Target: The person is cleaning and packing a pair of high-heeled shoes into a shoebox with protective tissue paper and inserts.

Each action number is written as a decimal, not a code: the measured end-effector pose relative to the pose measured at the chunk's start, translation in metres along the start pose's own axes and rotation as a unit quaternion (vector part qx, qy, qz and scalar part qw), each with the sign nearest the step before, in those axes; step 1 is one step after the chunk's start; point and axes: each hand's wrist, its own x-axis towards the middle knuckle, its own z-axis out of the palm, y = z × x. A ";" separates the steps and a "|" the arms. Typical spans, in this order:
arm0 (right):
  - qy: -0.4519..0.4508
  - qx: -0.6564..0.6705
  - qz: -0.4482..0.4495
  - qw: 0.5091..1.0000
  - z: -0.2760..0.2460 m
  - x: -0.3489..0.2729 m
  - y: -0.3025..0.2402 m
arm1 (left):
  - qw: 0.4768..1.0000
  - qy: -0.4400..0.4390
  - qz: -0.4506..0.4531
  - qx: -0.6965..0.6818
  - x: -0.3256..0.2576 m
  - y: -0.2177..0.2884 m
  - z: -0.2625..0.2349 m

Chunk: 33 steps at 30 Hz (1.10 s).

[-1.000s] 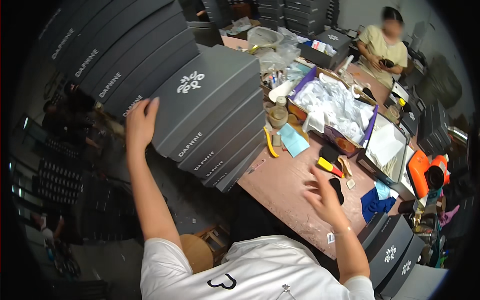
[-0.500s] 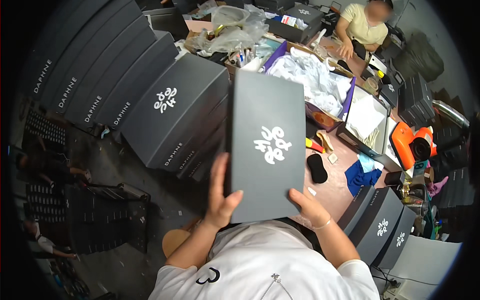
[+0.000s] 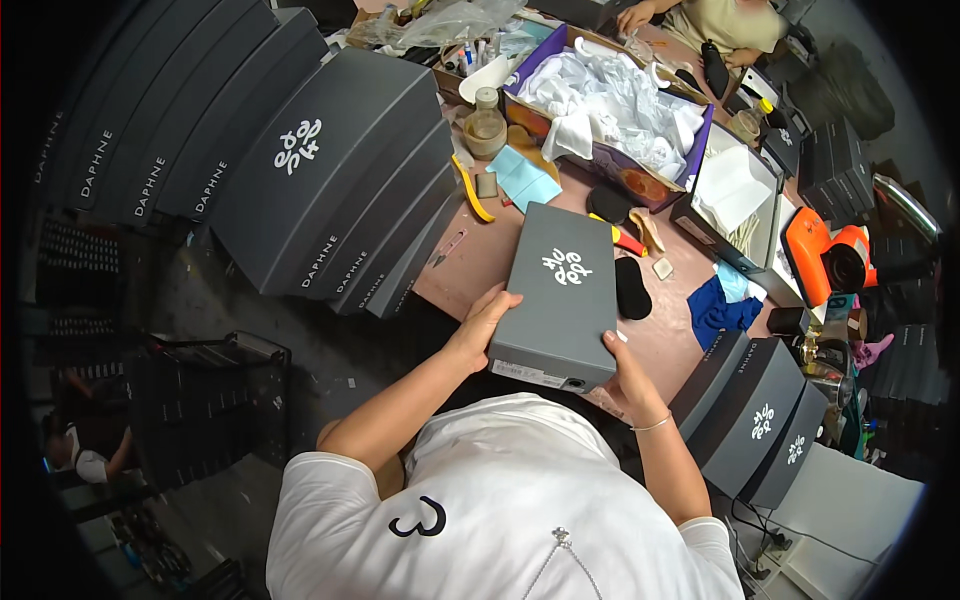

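Note:
A closed dark grey shoebox (image 3: 560,290) with white lettering on its lid is held between my two hands over the near edge of the pinkish table (image 3: 455,285). My left hand (image 3: 482,330) grips its left side, the thumb lying on the lid. On the opposite side my right hand (image 3: 628,375) clasps the near right corner, its thumb along the edge. A white label shows on the end facing me. Just right of the box lies a black oval pad (image 3: 632,290), with a red and yellow tool (image 3: 625,240) beyond it.
Stacked dark shoeboxes (image 3: 330,180) stand at left; more boxes (image 3: 745,420) sit at right. A purple box (image 3: 610,130) of white tissue paper, a glass jar (image 3: 485,130), a yellow-handled tool (image 3: 472,190) and an orange device (image 3: 825,255) are on the table. Another person (image 3: 725,30) sits across.
The shoebox has come down and away from me toward the tabletop, its near end now showing. Both hands moved with it, still gripping. The view has shifted slightly.

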 end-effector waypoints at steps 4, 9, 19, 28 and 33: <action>0.057 -0.206 -0.036 0.976 -0.042 0.042 0.046 | 0.978 -0.012 0.000 0.208 0.052 -0.032 -0.030; -0.011 0.133 -0.073 0.988 -0.048 0.034 0.022 | 0.990 -0.024 -0.016 0.136 0.057 -0.006 -0.021; 0.035 -0.533 -0.387 0.752 0.042 0.050 0.014 | 0.704 0.144 0.297 0.629 0.025 0.066 -0.063; 0.164 -0.780 -0.277 0.536 -0.011 0.135 -0.026 | 0.556 -0.204 0.268 0.760 0.040 -0.060 0.004; 0.118 -0.529 -0.272 0.795 -0.039 0.099 -0.055 | 0.808 -0.145 0.263 0.507 0.048 -0.016 -0.009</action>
